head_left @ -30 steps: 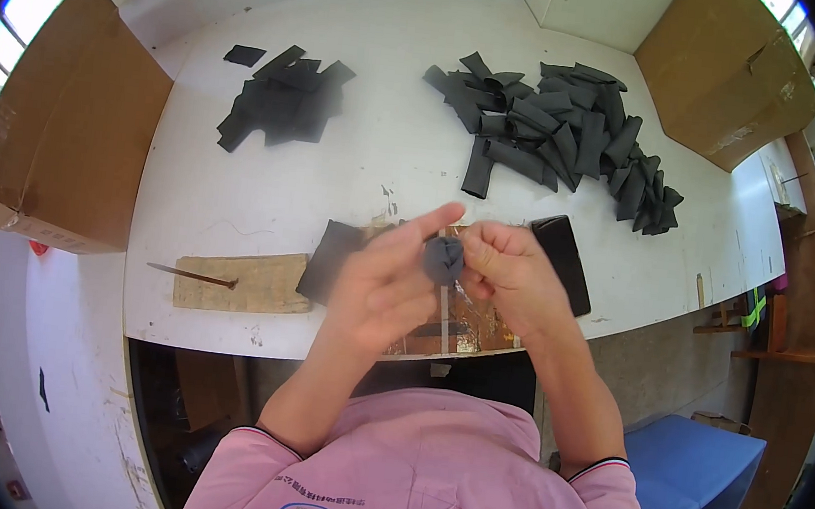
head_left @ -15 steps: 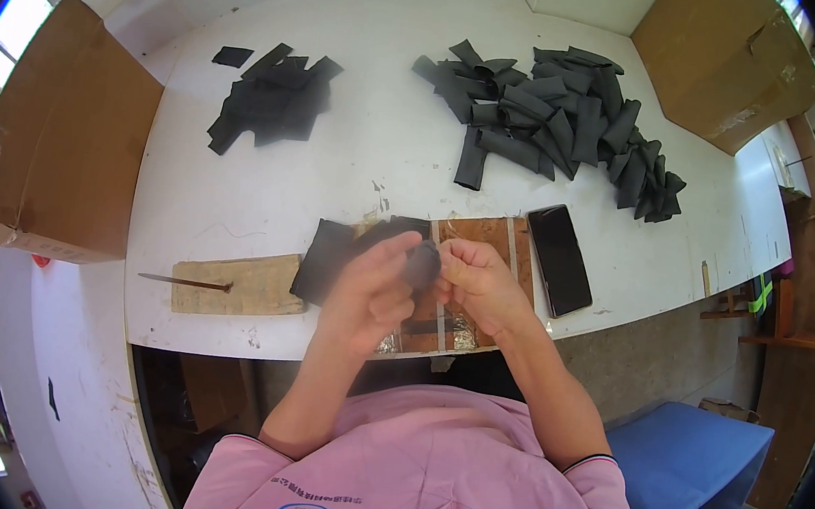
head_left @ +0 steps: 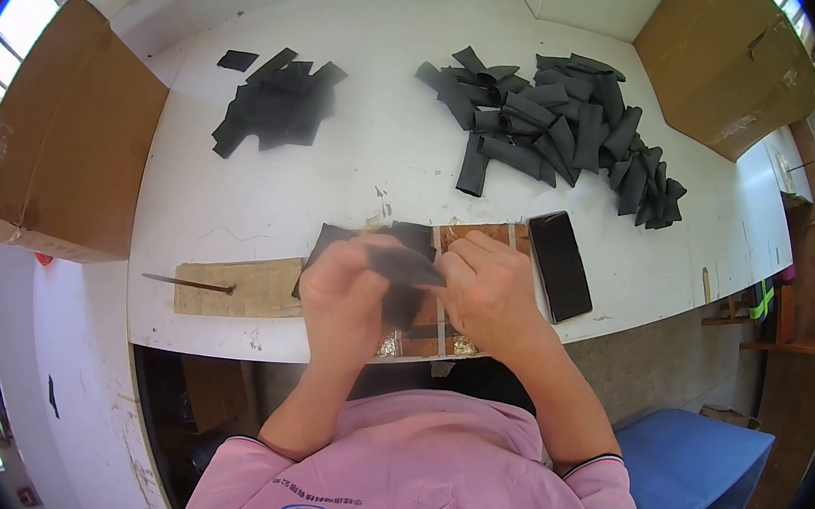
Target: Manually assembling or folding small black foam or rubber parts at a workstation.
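A thin, dark piece of sheet material [head_left: 406, 265], curled and smeared by motion, is stretched between my two hands. My left hand [head_left: 336, 292] grips its left end with bent fingers. At its other end, the fingers of my right hand [head_left: 491, 288] pinch it. Below them lies a brown board [head_left: 425, 344] with pale tape strips, partly covered by my hands. Flat black sheets [head_left: 326, 238] rest at the board's left side, mostly behind my left hand.
Rolled black pieces [head_left: 552, 111] form a heap at the back right, flat ones [head_left: 279, 107] at the back left. A phone [head_left: 561, 267] lies right of the board. A thin blade-like tool [head_left: 188, 283] rests on cardboard [head_left: 265, 284]. Boxes [head_left: 72, 140] flank the table.
The dark piece, earlier compact and rounded between my fingertips, now extends sideways between my hands. My right hand has turned and closed more, and my left fingers have curled in.
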Motion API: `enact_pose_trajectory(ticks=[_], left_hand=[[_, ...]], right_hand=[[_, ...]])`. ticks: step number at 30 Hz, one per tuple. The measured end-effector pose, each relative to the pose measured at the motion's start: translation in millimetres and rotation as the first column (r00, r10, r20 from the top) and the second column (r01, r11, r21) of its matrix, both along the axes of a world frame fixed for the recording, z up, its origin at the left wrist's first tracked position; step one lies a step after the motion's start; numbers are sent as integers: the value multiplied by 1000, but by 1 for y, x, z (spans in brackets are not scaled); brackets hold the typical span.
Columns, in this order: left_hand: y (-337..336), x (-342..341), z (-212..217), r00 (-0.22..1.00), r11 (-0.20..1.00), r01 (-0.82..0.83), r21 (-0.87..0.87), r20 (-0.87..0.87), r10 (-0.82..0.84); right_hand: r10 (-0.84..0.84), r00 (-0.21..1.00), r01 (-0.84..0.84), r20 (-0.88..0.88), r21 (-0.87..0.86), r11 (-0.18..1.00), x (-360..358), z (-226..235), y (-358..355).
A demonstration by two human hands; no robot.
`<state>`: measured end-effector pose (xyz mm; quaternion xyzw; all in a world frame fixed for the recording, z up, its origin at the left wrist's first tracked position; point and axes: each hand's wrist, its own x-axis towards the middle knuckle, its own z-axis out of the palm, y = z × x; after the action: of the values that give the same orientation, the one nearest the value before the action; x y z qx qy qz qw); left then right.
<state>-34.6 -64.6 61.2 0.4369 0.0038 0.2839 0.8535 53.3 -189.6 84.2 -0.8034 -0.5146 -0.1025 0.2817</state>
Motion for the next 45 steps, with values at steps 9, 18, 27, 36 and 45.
enact_pose_trajectory(ticks=[9, 18, 27, 36, 45], left_hand=[[-1, 28, 29, 954, 848, 277, 451, -231, -189], [-9, 21, 23, 947, 706, 208, 677, -319, 27], [-3, 12, 23, 988, 972, 135, -194, 103, -116], [4, 10, 4, 990, 980, 135, -149, -7, -138], [44, 16, -15, 874, 922, -107, 371, -407, 265]], right_hand=[[110, 973, -25, -204, 376, 926, 2, -41, -2], [71, 929, 38, -364, 284, 958, -7, -65, -3], [28, 974, -12, -223, 75, 997, 2, -11, -7], [-4, 980, 21, -199, 86, 996, -8, -34, -1], [275, 786, -128, -553, 290, 948, 10, 10, -2]])
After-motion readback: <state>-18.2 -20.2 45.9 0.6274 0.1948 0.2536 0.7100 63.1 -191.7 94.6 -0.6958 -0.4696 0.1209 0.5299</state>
